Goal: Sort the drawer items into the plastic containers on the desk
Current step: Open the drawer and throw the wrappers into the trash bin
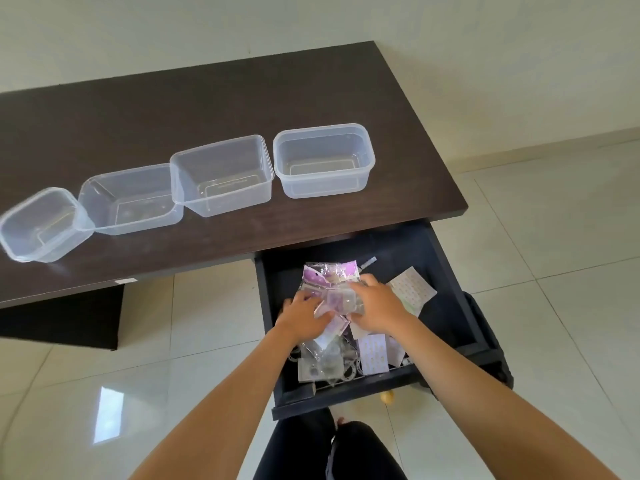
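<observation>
The dark drawer (446, 292) is pulled out under the desk's right end. It holds a heap of small packets: purple-and-clear plastic packets (329, 275), dotted white cards (412, 289) and clear packets (322, 362) near the front. My left hand (303, 317) and my right hand (377, 306) both lie on the heap, fingers curled around the purple packets in the middle. Several clear plastic containers stand in a row on the desk: the rightmost (323, 161), the second (221, 174), the third (128, 199), and the leftmost (41, 223).
The dark wooden desk (207, 98) runs to a right edge above the drawer. White floor tiles lie all around. My dark-trousered legs (332, 448) stand right before the drawer front. A small yellowish object (387, 396) sits on the floor under the drawer.
</observation>
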The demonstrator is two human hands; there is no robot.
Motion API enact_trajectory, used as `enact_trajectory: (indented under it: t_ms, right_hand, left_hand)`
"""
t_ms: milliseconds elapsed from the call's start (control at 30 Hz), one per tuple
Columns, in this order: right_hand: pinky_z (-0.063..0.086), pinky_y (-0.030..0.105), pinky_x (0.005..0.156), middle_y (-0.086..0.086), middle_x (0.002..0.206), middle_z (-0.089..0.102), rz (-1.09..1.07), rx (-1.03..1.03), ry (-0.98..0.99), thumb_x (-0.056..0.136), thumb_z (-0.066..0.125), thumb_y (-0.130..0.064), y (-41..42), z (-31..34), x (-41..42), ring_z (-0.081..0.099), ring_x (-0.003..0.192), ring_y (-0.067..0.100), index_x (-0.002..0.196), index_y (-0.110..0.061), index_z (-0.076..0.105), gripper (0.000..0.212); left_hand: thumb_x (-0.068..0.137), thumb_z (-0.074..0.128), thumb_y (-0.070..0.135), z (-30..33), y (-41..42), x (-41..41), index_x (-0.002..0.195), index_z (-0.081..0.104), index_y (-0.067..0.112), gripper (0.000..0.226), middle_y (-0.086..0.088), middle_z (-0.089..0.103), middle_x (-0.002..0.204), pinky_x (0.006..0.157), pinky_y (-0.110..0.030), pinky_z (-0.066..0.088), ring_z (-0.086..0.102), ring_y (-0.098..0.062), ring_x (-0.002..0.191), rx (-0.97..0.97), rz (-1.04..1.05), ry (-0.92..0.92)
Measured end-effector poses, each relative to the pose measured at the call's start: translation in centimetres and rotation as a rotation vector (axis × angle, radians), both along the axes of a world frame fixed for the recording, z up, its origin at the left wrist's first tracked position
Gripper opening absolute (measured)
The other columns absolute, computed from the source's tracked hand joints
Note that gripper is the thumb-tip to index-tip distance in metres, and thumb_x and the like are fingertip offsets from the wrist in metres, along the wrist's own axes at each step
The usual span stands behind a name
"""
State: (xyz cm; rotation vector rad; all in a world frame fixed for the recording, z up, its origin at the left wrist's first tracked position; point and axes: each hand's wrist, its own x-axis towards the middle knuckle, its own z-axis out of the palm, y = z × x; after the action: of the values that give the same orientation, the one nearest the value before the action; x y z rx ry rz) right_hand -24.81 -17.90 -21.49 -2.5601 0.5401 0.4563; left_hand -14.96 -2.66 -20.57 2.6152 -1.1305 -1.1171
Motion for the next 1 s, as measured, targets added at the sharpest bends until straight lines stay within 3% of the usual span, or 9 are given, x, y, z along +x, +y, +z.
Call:
enact_trajectory:
  t_ms: [67,167,333,433,567,700,833,933,1000]
  right_hand:
    - [0.047,0.037,0.091,0.004,0.139,0.037,-0.005,0.007,0.01,0.082,0.066,-0.039,0.3,0.6,-0.8,0.053,0.111,0.029,0.136,-0.023,0.042,0.062]
    - [0.049,0.035,0.092,0.002,0.145,0.033,-0.017,0.02,0.01,0.082,0.068,-0.038,0.7,1.2,-1.8,0.051,0.118,0.026,0.138,-0.017,0.041,0.065]
    - [0.046,0.03,0.098,-0.002,0.144,0.034,-0.087,0.088,-0.032,0.079,0.074,-0.032,1.2,1.8,-2.9,0.046,0.125,0.02,0.141,-0.019,0.039,0.072]
    - [0.044,0.025,0.1,0.0,0.14,0.038,-0.184,0.109,-0.095,0.077,0.076,-0.025,1.2,1.9,-3.2,0.045,0.125,0.017,0.139,-0.017,0.042,0.071]
    - [0.042,0.015,0.09,-0.002,0.133,0.041,-0.285,0.173,-0.128,0.073,0.081,-0.023,0.9,1.6,-3.8,0.047,0.118,0.013,0.133,-0.019,0.047,0.069]
    - [0.043,0.024,0.089,-0.002,0.12,0.047,-0.309,0.163,-0.129,0.061,0.087,-0.036,0.2,1.3,-3.6,0.046,0.109,0.013,0.12,-0.02,0.051,0.071]
    - [0.039,0.009,0.078,-0.001,0.118,0.038,-0.433,0.282,-0.174,0.054,0.091,-0.033,0.3,0.8,-2.7,0.043,0.101,0.007,0.112,-0.018,0.049,0.073]
    - [0.035,0.012,0.082,-0.001,0.124,0.03,-0.441,0.315,-0.153,0.055,0.091,-0.029,0.9,0.2,-2.0,0.039,0.106,0.007,0.111,-0.015,0.049,0.071]
    - [0.036,0.012,0.071,-0.002,0.113,0.041,-0.448,0.32,-0.139,0.056,0.09,-0.026,1.2,-0.1,-1.6,0.046,0.093,0.01,0.105,-0.016,0.05,0.064]
  left_hand:
    - [0.097,0.034,0.046,0.3,0.4,-0.7,0.141,0.039,0.028,0.048,-0.003,0.036,0.15,0.115,-0.053,0.019,0.023,-0.026,0.142,0.035,-0.042,0.028]
    - [0.09,0.043,0.056,0.7,1.4,-1.7,0.138,0.039,0.027,0.057,-0.002,0.044,0.142,0.113,-0.051,0.025,0.037,-0.028,0.134,0.022,0.079,0.099]
    - [0.074,0.07,0.053,1.3,2.6,-2.6,0.151,0.006,0.03,0.102,-0.007,0.009,0.155,0.115,-0.05,0.025,0.013,-0.036,0.141,-0.054,0.283,0.068]
    - [0.067,0.08,0.048,1.4,2.4,-2.4,0.15,-0.005,0.031,0.12,-0.006,-0.01,0.157,0.116,-0.051,0.02,0.001,-0.036,0.145,-0.037,0.316,0.09]
    - [0.06,0.086,0.045,0.7,1.4,-1.1,0.149,-0.015,0.028,0.136,-0.006,-0.026,0.155,0.116,-0.052,0.017,-0.009,-0.037,0.146,-0.017,0.322,0.109]
    - [0.053,0.091,0.042,-0.3,0.3,1.0,0.146,-0.021,0.036,0.146,-0.006,-0.037,0.151,0.114,-0.054,0.021,-0.014,-0.04,0.145,-0.042,0.301,0.099]
    - [0.05,0.091,0.045,-0.7,-0.6,2.7,0.145,-0.022,0.039,0.148,-0.011,-0.027,0.155,0.106,-0.05,0.04,0.011,-0.045,0.143,0.029,0.126,0.016]
    - [0.049,0.088,0.053,-0.9,-1.2,3.5,0.146,-0.02,0.039,0.145,-0.009,-0.017,0.158,0.102,-0.05,0.044,0.019,-0.042,0.139,0.082,-0.027,-0.068]
    - [0.051,0.087,0.055,-1.1,-1.6,3.7,0.147,-0.017,0.04,0.142,-0.007,0.0,0.158,0.1,-0.049,0.046,0.025,-0.039,0.135,0.101,-0.098,-0.082]
